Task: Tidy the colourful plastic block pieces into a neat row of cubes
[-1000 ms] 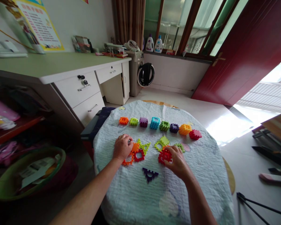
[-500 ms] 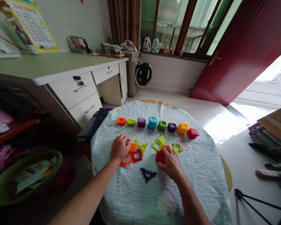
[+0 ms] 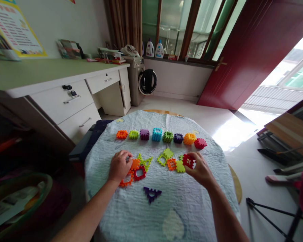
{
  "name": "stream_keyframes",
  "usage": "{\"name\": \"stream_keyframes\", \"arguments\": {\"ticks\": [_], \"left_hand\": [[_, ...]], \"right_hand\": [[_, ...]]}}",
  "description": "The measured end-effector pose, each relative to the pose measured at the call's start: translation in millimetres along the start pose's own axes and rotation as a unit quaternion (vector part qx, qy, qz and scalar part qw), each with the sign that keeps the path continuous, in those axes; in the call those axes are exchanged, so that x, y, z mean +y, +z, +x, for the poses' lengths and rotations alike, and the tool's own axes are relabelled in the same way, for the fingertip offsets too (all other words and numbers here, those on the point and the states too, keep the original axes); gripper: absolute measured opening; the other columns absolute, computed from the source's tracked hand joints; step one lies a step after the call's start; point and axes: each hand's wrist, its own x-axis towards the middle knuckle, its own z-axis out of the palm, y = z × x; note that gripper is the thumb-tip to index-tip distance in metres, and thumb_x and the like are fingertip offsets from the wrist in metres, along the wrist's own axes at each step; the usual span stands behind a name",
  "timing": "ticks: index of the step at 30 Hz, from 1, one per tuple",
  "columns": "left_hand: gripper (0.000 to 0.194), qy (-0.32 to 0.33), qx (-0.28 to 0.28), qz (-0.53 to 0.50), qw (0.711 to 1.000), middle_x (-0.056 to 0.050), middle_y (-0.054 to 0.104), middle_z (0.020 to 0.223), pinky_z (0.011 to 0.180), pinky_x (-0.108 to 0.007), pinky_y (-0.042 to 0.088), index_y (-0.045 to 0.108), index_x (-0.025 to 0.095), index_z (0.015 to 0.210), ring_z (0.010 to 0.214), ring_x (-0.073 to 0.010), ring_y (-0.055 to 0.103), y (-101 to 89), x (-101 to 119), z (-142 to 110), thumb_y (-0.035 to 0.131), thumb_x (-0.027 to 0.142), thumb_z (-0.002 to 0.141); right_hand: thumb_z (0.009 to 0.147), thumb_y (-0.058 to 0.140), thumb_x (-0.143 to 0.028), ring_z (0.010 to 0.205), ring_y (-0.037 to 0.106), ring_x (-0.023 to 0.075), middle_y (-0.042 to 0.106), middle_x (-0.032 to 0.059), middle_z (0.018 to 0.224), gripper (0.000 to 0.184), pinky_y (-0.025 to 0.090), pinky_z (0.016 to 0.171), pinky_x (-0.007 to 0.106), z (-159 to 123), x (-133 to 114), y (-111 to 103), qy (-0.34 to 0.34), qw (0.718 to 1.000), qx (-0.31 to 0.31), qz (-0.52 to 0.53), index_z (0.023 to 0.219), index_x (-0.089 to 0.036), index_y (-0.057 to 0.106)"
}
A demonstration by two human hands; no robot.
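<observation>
Free room nearside of lime square

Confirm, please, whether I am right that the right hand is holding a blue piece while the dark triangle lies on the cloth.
Nearly: the head view shows the right hand holding a red piece, while the dark triangle lies on the cloth.

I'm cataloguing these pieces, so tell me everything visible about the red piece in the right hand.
The red piece looks like a flat plastic tile with notched, toothed edges and a small window-like opening crossed by thin bars. The right hand grips it from the right, and its fingers hide part of that side. Its broad face shows to the camera. It appears just right of a lime-green piece; whether it touches that piece or the cloth can't be told.
</observation>
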Motion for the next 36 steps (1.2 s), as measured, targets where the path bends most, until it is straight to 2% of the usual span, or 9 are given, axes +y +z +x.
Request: {"name": "stream_keyframes", "arguments": {"ticks": [5, 8, 11, 16, 21, 28, 32, 36], "left_hand": [[0.012, 0.013, 0.001, 0.004, 1.0, -0.006, 0.067, 0.094, 0.091, -0.038, 0.046, 0.063, 0.022, 0.08, 0.093, -0.0233, 0.06, 2.4, -4, 1, 0.051, 0.024, 0.081], [0.012, 0.019, 0.004, 0.002, 1.0, -0.006, 0.067, 0.093, 0.091, -0.038, 0.047, 0.063, 0.023, 0.08, 0.092, -0.0233, 0.061, 3.3, -6, 1, 0.051, 0.025, 0.081], [0.013, 0.021, 0.006, 0.001, 1.0, -0.006, 0.067, 0.092, 0.091, -0.038, 0.047, 0.062, 0.022, 0.08, 0.093, -0.0233, 0.061, 3.5, -7, 1, 0.05, 0.026, 0.082], [0.013, 0.021, 0.004, 0.001, 1.0, -0.006, 0.067, 0.091, 0.089, -0.039, 0.047, 0.062, 0.023, 0.079, 0.093, -0.024, 0.061, 2.3, -6, 2, 0.05, 0.027, 0.081], [0.014, 0.02, 0.002, -0.002, 1.0, -0.006, 0.067, 0.092, 0.09, -0.038, 0.047, 0.063, 0.023, 0.08, 0.093, -0.0235, 0.061, 1.4, -5, 1, 0.049, 0.027, 0.081], [0.013, 0.022, 0.007, -0.005, 1.0, -0.006, 0.067, 0.091, 0.089, -0.039, 0.047, 0.062, 0.023, 0.079, 0.092, -0.0239, 0.061, 2.8, -7, 1, 0.05, 0.027, 0.081], [0.012, 0.021, 0.007, -0.003, 1.0, -0.005, 0.066, 0.091, 0.088, -0.038, 0.047, 0.062, 0.023, 0.079, 0.092, -0.0237, 0.061, 2.4, -6, 1, 0.05, 0.027, 0.081], [0.013, 0.02, 0.004, -0.001, 1.0, -0.005, 0.066, 0.091, 0.089, -0.038, 0.047, 0.062, 0.023, 0.08, 0.092, -0.0237, 0.061, 1.5, -6, 1, 0.05, 0.027, 0.082]], "right_hand": [[0.065, 0.065, -0.036, 0.091, 0.057, 0.0239, 0.06, 0.0081, 0.098, 0.04, 0.048, 0.083, 0.039, 41, 66, -50, 0.037, 0.996, 0.038, -0.074, 0.102, -0.022, 0.062], [0.062, 0.065, -0.032, 0.085, 0.059, 0.0213, 0.061, 0.0074, 0.096, 0.039, 0.05, 0.081, 0.036, 66, 93, -64, 0.063, 0.995, 0.017, -0.076, 0.1, -0.021, 0.064], [0.061, 0.066, -0.029, 0.082, 0.058, 0.0192, 0.06, 0.0081, 0.097, 0.042, 0.05, 0.08, 0.033, 87, 109, -68, 0.075, 0.994, -0.024, -0.073, 0.101, -0.018, 0.065], [0.061, 0.069, -0.03, 0.086, 0.055, 0.0202, 0.06, 0.0095, 0.098, 0.042, 0.047, 0.081, 0.033, 112, 122, -65, 0.056, 0.988, -0.071, -0.121, 0.101, -0.016, 0.066], [0.058, 0.07, -0.023, 0.086, 0.052, 0.0193, 0.06, 0.0066, 0.096, 0.04, 0.044, 0.082, 0.033, 126, 130, -60, 0.052, 0.982, -0.094, -0.154, 0.098, -0.019, 0.068], [0.057, 0.07, -0.022, 0.089, 0.052, 0.0206, 0.06, 0.0072, 0.1, 0.045, 0.044, 0.083, 0.034, 135, 137, -55, 0.037, 0.981, -0.104, -0.159, 0.101, -0.02, 0.068], [0.058, 0.069, -0.019, 0.092, 0.054, 0.0222, 0.06, 0.008, 0.102, 0.046, 0.045, 0.086, 0.036, 137, 141, -52, 0.033, 0.976, -0.132, -0.168, 0.104, -0.019, 0.068], [0.059, 0.069, -0.016, 0.101, 0.055, 0.0255, 0.06, 0.0107, 0.112, 0.054, 0.044, 0.091, 0.039, 136, 141, -52, 0.047, 0.976, -0.135, -0.166, 0.113, -0.018, 0.066]]}}
